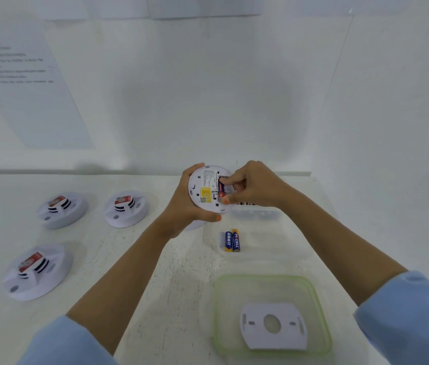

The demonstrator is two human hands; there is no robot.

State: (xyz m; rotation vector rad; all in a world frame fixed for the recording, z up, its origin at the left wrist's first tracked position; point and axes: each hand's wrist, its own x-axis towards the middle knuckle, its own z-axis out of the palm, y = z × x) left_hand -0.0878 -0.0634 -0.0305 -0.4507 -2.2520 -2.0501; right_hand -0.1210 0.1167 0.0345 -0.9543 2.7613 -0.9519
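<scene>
Battery fitting, all positions taken from the held detector.

We hold the detector (pixel 205 189) off the table, back face towards us. Our left hand (pixel 184 206) is wrapped round its left rim. Our right hand (pixel 250 188) pinches the battery (pixel 221 190) between forefinger and thumb. The cell lies in the compartment on the detector's right half, beside the yellow label (pixel 205 193). We cannot tell whether it is fully seated.

Risks, as we judge them:
- Polarity: our fingers hide both ends of the cell, so a reversed fit could go unnoticed.
- Spring: if one end is pushed down first, the cell may pop out and roll.
- Grip: the press comes from the right against a one-sided hold, so the detector could twist or slip.
- Spares: two batteries (pixel 232 241) lie just below the detector, and a dropped unit would scatter them.

The mounting plate (pixel 274 325) sits in the green-rimmed tub (pixel 325 312), well below the detector.
</scene>
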